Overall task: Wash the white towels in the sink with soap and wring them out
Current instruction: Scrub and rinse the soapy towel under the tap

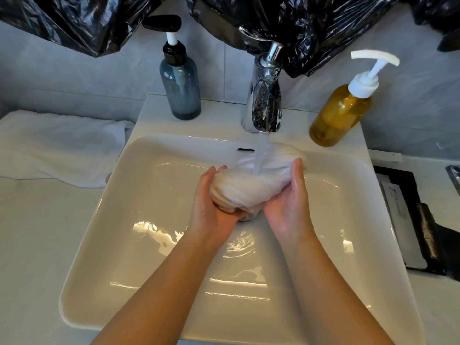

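Bunched white towel under the running tap — mid-wash.
Held just below the tap over the sink, left hand and right hand cupping it from either side, fingers curled round the wet cloth. No foam plainly visible, so soaping or rinsing — hard to tell; wringing apparently yet to come. Left of the tap, a second towel lying on the table, seemingly unwashed.

- Wet towel: white, bunched into a ridged wad, cradled between left hand and right hand, above the basin, under running water.
- Folded towel: white, lying flat just left of the sink rim.
- Sink: white, rectangular, glossy, wet.
- Blue-grey pump bottle: upright on the back ledge, left.
- Amber pump bottle: same ledge, right.
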Demonstrator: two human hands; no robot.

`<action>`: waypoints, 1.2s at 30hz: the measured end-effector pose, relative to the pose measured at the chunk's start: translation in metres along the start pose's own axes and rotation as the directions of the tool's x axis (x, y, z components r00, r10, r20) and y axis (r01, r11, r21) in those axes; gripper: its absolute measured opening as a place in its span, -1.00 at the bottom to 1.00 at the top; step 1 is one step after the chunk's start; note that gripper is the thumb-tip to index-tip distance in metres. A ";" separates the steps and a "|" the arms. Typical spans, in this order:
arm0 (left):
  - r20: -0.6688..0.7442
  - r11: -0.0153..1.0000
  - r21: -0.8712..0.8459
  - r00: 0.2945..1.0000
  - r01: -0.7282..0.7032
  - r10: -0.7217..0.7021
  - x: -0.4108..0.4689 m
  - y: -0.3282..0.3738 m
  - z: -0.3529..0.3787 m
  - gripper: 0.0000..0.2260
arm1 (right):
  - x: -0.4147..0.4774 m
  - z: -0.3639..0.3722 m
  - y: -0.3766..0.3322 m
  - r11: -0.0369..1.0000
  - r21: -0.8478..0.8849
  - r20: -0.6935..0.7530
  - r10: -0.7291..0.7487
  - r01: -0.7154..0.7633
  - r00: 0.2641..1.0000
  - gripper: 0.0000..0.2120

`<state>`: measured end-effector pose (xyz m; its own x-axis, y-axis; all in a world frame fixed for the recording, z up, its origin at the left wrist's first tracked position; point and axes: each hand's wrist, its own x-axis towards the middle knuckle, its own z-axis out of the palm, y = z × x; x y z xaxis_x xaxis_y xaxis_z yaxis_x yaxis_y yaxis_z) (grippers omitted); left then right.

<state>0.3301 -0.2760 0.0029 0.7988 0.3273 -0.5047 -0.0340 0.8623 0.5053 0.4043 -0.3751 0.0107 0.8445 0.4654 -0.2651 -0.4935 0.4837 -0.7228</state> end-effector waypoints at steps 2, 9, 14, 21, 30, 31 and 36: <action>0.013 0.999 0.042 0.999 0.029 -0.029 0.000 -0.002 0.002 -0.56 | -0.001 -0.002 -0.002 0.998 0.067 -0.007 -0.009 0.010 1.000 -0.44; -0.002 0.996 0.066 0.998 0.056 -0.056 -0.002 -0.004 0.007 -0.43 | 0.000 -0.005 -0.001 0.980 0.195 -0.084 -0.023 0.039 0.996 -0.33; 0.023 0.996 0.072 0.998 0.056 -0.057 -0.002 -0.003 0.006 -0.46 | 0.003 -0.008 0.000 0.982 0.189 -0.093 -0.002 0.020 0.996 -0.37; 0.142 0.991 0.137 0.990 -0.008 -0.011 0.000 -0.008 0.006 -0.53 | 0.005 -0.010 -0.004 0.969 0.235 -0.179 -0.033 0.075 0.983 -0.36; 0.101 0.996 0.087 0.995 -0.002 -0.007 0.000 -0.009 0.009 -0.64 | 0.005 -0.013 -0.005 0.960 0.269 -0.157 -0.037 0.079 0.987 -0.40; 0.085 0.997 0.071 0.996 -0.003 -0.003 0.000 -0.009 0.009 -0.64 | 0.005 -0.011 -0.004 0.963 0.261 -0.148 -0.035 0.073 0.988 -0.42; -0.066 1.000 0.005 0.998 0.014 -0.013 0.000 -0.007 0.003 -0.52 | 0.001 -0.003 0.000 0.979 0.203 -0.066 -0.017 0.030 0.998 -0.46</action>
<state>0.3322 -0.2834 0.0011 0.7578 0.3407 -0.5565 -0.0201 0.8646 0.5020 0.4054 -0.3771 0.0082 0.8646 0.4070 -0.2947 -0.5000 0.6377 -0.5860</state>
